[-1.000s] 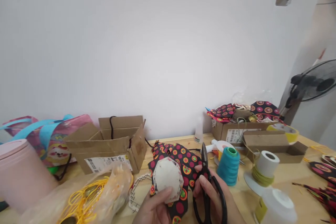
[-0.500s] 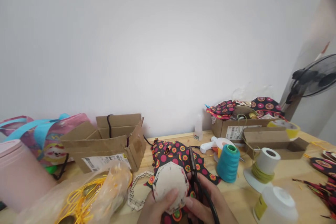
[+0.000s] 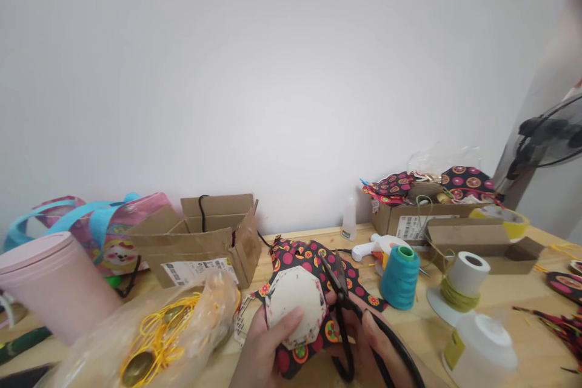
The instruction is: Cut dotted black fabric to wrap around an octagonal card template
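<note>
My left hand [image 3: 273,336] is closed on a white octagonal piece [image 3: 295,303], its thumb lying across the lower face. Small coloured marks run round the piece's edge. Behind and below it spreads black fabric [image 3: 300,251] printed with red, pink and orange rounds. In my right hand [image 3: 370,339] are black-handled scissors [image 3: 342,298], their blades parted and pointing up and away over the fabric, just right of the octagonal piece. Partly behind my left hand, a pale lattice-edged frame [image 3: 243,315] lies on the table.
Left are a pink canister [image 3: 59,291], an open cardboard box [image 3: 200,248] and a plastic bag [image 3: 204,309] with yellow cords. On the right stand a teal thread spool [image 3: 400,279], a white hot glue gun [image 3: 368,248], a white bottle [image 3: 479,351] and a small open box [image 3: 482,248].
The scissor blades have opened, and the handles have spread apart in my right hand. My left hand still holds the octagonal piece. The whole view has shifted slightly, with objects appearing farther right.
</note>
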Demonstrator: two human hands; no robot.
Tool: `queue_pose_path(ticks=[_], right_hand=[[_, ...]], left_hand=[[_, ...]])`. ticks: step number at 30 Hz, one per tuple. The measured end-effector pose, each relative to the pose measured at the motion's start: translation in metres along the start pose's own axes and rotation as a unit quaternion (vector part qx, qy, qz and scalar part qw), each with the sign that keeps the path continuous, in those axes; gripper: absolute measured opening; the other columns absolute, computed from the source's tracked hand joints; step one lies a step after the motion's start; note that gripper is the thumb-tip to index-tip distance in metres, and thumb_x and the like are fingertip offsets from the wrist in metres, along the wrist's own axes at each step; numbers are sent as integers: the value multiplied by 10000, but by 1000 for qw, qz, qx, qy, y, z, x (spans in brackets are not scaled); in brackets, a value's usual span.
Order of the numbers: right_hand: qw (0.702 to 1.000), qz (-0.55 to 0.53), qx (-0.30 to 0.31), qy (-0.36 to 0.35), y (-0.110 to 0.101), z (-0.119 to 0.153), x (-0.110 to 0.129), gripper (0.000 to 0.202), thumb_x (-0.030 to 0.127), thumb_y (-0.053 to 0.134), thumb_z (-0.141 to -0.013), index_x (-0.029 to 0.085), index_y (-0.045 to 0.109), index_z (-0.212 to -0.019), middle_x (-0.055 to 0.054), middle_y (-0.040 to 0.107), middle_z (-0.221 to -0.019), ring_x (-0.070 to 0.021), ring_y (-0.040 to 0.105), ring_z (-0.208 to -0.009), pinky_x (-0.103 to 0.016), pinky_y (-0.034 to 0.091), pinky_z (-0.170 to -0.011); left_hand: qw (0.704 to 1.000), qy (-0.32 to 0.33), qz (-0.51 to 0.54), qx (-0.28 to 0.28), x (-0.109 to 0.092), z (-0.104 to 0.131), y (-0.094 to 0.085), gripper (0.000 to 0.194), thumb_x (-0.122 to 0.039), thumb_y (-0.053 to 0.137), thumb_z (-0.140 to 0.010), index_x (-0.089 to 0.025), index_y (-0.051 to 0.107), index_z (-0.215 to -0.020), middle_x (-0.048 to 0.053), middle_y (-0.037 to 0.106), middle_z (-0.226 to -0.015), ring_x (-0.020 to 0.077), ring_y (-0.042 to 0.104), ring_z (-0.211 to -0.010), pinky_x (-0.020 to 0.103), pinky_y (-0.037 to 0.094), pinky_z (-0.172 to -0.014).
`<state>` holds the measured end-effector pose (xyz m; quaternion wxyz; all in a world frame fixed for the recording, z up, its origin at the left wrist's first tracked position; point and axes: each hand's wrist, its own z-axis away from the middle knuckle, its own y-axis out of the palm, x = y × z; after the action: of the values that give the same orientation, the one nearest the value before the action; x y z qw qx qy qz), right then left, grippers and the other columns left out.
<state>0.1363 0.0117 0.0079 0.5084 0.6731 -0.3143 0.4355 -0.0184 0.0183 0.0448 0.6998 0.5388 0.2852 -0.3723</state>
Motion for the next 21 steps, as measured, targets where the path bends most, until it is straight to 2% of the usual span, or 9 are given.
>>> queue_pose_path(ticks=[3,6,9,14,21], right_hand=[[998,56,34,-11,-1,1,11,314,448,441,-839,201,563,-989,4,493,-674,-119,470,-581,-245,401,-534],[990,129,61,-2,-2,1,23,384,479,433,-829,161,552,-1006,14,454,-655,-100,436,-537,-227,384,-488],[978,197,70,-3,-3,2,29,464,528,442,-796,127,561,-996,26,424,-604,-84,393,-479,-215,350,-444],[959,266,92,-16,-3,3,25,526,561,435,-773,110,594,-992,50,363,-510,-75,330,-418,-202,253,-385],[960,271,61,-17,-4,6,15,491,544,452,-767,111,591,-952,70,347,-457,-50,278,-337,-183,198,-318]], left_hand=[[1000,0,-14,-4,-4,1,1,679,-155,682,-620,-129,388,-1231,103,713,-889,269,644,-841,342,525,-706],[1000,10,-13,-1,-7,3,2,655,-189,671,-642,-140,393,-1233,90,715,-883,260,639,-859,332,521,-723],[999,32,7,-23,-9,6,4,674,-173,685,-614,-140,407,-1227,75,725,-820,271,644,-838,340,523,-715],[998,31,15,-51,-10,9,7,693,-136,694,-578,-146,423,-1216,74,728,-775,284,658,-779,368,528,-688],[998,33,-6,-44,-10,9,8,687,-146,707,-559,-140,450,-1197,77,730,-741,281,666,-723,354,532,-641]])
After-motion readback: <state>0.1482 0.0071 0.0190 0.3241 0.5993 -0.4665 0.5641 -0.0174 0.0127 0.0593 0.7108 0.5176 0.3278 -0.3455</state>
